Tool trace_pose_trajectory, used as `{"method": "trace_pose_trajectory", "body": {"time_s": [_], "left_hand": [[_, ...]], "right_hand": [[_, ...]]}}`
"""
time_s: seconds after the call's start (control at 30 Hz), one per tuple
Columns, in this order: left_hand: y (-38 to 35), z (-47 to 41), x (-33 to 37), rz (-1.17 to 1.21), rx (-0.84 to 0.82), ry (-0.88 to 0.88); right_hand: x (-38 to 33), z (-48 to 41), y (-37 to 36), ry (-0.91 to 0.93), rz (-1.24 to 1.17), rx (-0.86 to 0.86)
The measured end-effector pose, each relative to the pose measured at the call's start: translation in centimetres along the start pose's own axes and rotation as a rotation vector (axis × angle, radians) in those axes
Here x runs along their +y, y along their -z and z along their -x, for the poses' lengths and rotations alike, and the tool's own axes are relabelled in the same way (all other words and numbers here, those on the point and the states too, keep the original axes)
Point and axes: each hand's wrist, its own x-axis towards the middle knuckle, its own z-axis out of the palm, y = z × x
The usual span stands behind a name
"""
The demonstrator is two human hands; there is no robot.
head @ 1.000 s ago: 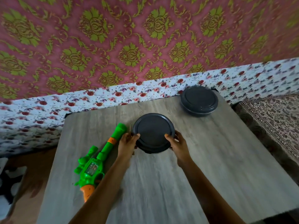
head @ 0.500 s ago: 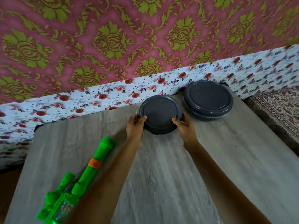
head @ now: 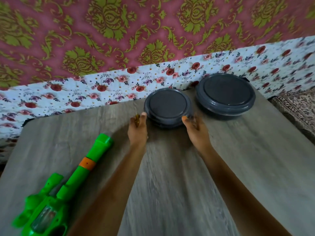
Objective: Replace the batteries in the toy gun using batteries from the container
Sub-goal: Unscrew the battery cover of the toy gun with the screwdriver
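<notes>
The smaller lidded container (head: 167,106) is set at the table's (head: 255,150) far edge. A screwdriver (head: 137,120) is gripped by the left hand (head: 137,132). The right hand (head: 196,129) is held loosely open, thumb at the container's wall. The toy gun (head: 75,178) is laid at the near left corner.

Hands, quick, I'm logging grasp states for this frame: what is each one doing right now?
Left hand: grips a thin amber-handled tool, thumb by the small container.
Right hand: open, blurred, thumb at that container's rim, holding nothing.
</notes>
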Motion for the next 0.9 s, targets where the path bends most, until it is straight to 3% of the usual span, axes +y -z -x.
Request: {"method": "trace_pose_trajectory", "body": {"time_s": [0.1, 0.23, 0.43, 0.9], "left_hand": [[1.2, 1.8, -1.7, 0.043, 0.08, -0.022], [3.0, 5.1, -4.4, 0.037, 0.02, -0.128], [4.7, 8.2, -3.9, -0.268, -0.308, -0.277], [12.7, 24.2, -9.9, -0.261, -0.213, -0.449]], "right_hand": [[0.6, 2.7, 0.6, 0.031, 0.243, -0.053], [3.2, 7.2, 1.5, 0.24, 0.54, -0.145], [5.4, 9.9, 2.7, 0.556, 0.922, -0.247], [9.0, 22.0, 7.4, 0.649, 1.024, -0.276]]}}
